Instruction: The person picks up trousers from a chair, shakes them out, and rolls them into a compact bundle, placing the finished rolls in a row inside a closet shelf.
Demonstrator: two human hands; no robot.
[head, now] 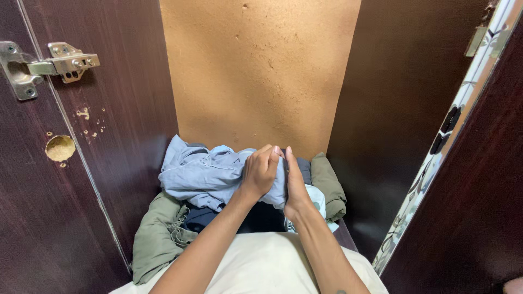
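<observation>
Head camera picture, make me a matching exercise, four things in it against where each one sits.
Things:
1. light blue shirt
2. olive green cloth
3. metal hinge
4. left hand

Places:
A. on the dark door at upper left
B. gripping the blue fabric beside the right hand
C. on top of the clothes pile
D. at the pile's lower left edge

Pairs: 1-C, 2-D, 3-A, 4-B
</observation>
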